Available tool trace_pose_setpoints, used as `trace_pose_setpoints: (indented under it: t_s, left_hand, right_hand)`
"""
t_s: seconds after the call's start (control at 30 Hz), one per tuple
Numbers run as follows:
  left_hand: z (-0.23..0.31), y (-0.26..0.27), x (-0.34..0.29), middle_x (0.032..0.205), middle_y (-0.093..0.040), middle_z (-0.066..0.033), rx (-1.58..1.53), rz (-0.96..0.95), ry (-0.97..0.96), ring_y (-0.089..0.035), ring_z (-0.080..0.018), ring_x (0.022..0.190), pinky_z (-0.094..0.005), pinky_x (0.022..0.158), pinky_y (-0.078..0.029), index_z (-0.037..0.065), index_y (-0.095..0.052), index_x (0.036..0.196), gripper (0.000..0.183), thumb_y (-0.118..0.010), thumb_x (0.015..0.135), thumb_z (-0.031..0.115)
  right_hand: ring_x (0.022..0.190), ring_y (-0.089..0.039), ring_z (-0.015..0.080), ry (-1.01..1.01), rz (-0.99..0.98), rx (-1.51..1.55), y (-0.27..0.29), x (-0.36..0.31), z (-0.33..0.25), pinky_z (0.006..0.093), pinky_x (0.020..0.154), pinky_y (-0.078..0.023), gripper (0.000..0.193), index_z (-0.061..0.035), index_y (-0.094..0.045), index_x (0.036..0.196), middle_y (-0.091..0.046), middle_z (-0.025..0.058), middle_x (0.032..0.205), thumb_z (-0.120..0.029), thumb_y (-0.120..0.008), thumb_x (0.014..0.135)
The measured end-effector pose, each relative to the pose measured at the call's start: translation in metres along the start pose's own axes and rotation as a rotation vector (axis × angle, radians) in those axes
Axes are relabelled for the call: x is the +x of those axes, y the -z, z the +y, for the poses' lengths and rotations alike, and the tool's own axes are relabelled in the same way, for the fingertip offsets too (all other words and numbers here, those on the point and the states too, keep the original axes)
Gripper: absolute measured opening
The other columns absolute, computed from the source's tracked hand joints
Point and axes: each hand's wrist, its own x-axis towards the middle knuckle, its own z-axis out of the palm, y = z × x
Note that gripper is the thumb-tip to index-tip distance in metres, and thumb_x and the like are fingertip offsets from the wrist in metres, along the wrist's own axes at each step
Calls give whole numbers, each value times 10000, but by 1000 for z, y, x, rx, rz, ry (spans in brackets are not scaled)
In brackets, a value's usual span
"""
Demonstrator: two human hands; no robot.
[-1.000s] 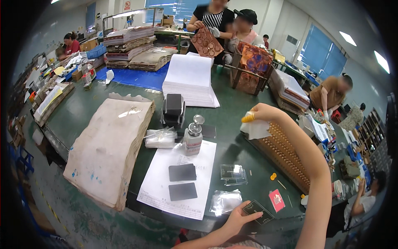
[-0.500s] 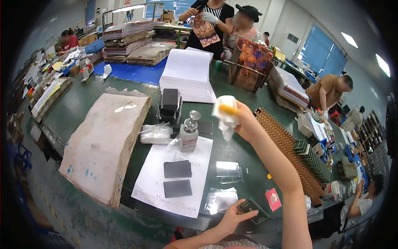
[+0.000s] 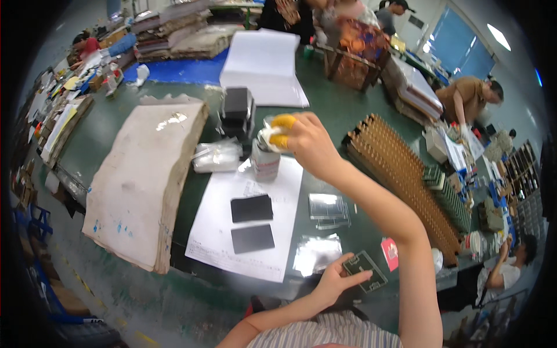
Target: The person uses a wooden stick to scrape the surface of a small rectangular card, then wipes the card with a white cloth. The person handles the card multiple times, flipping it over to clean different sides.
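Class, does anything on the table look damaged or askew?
The thick off-white stack at left looks worn: blue stains mark its top, and a ragged grey sheet juts from its far end.

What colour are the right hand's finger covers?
The finger covers are yellow, best seen in the head view.

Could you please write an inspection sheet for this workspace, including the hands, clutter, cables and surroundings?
Surface: glossy dark-green tabletop.
Things in hand: thin rectangular panel with pale outlines; crumpled white wipe.
Clutter: dark rectangular plates on a white printed sheet; thick beige layered stack; brown studded rack.
Hands: left hand holds the panel; right hand, in yellow finger covers, holds the wipe over a whitish plastic bottle.
Cables: nothing seen.
Surroundings: person in brown top; others nearby.
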Motion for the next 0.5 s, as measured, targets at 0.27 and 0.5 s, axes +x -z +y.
trace_pose_setpoints:
  t_s: [0.27,0.5]
  left_hand:
    - [8,-13,2,937,-647,-69,29,197,-143,-624,-117,834,-253,756,-515,-22,-569,1004,258,-705,785,-14]
    - [0,-11,3,924,-647,-69,88,229,-155,-618,-116,830,-257,751,-507,-20,-579,978,245,-715,774,-20]
  right_hand:
    - [954,-554,191,-5,-12,23,-5,-5,-6,343,902,-382,148,-98,-730,793,-621,58,1023,-57,-620,703]
    - [977,-545,192,-31,-67,-67,-3,-8,-3,352,926,-354,138,-94,-734,807,-619,59,997,-60,-639,712]
